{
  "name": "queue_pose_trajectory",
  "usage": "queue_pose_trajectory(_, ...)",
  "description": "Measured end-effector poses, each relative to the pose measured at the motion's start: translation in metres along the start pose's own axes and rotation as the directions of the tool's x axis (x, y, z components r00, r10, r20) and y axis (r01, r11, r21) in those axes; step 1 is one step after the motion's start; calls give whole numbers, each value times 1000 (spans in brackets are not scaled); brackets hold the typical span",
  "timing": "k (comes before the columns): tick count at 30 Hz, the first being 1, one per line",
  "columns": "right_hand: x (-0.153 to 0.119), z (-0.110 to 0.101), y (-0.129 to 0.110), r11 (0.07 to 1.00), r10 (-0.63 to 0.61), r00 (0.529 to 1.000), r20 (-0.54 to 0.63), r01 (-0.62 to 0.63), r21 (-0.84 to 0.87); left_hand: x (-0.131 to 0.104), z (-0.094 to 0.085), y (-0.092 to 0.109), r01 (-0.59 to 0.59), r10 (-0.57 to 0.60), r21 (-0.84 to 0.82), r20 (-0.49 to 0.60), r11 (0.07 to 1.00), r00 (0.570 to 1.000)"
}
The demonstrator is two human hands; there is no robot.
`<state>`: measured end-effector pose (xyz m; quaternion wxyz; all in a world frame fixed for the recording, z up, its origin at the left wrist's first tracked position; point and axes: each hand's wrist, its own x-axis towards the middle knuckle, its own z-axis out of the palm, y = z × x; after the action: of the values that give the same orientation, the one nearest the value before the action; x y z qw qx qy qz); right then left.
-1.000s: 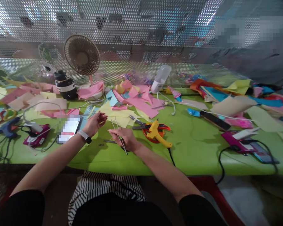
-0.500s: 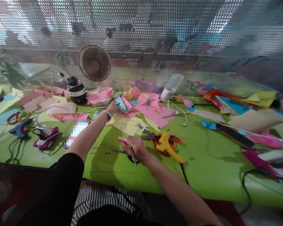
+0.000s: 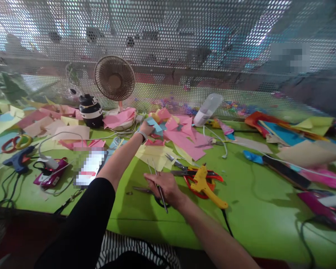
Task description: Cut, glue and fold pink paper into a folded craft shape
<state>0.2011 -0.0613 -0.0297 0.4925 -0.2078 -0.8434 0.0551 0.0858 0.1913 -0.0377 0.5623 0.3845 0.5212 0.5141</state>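
Observation:
My left hand [image 3: 146, 129] stretches out over the heap of paper scraps, its fingers closed on a cut piece of blue paper [image 3: 155, 125]; the fingertips are partly hidden. My right hand [image 3: 168, 186] rests lower, wrapped round metal tweezers [image 3: 163, 200] whose two tips point away from me and stand apart with nothing between them. Below that hand lies a pair of dark-handled scissors [image 3: 141, 189], partly covered by it. Beside it to the right are a yellow glue gun [image 3: 203, 183] and scissors with orange-red handles [image 3: 218, 177]. Yellow paper [image 3: 149, 156] lies beyond the tweezers.
A phone [image 3: 91, 166], a purple power strip [image 3: 56, 173] and a blue glue gun [image 3: 21, 158] lie left. Behind stand a black bottle [image 3: 91, 112], a fan [image 3: 114, 79] and a white-based clear container [image 3: 208, 108], before a perforated metal screen [image 3: 168, 48]. Cables cross the green table [image 3: 257, 209].
My left hand has moved right across the scraps, and the blue paper has shifted and turned with it. My right hand keeps the tweezers in much the same place. The view has shifted slightly.

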Motion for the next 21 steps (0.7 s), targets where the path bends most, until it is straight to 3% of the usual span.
queue_pose_trajectory(6,1,-5,-3,999,-18,1000,8,18,-41,-7,3,-4,54,-45,106,-80,993,996)
queue_pose_trajectory(14,1,-7,-8,998,-43,999,24,44,-34,-23,4,4,144,-138,43,-113,989,984)
queue_pose_trajectory(21,2,-11,-8,994,-96,994,-49,93,-58,-35,10,22,-49,29,-149,-135,988,990)
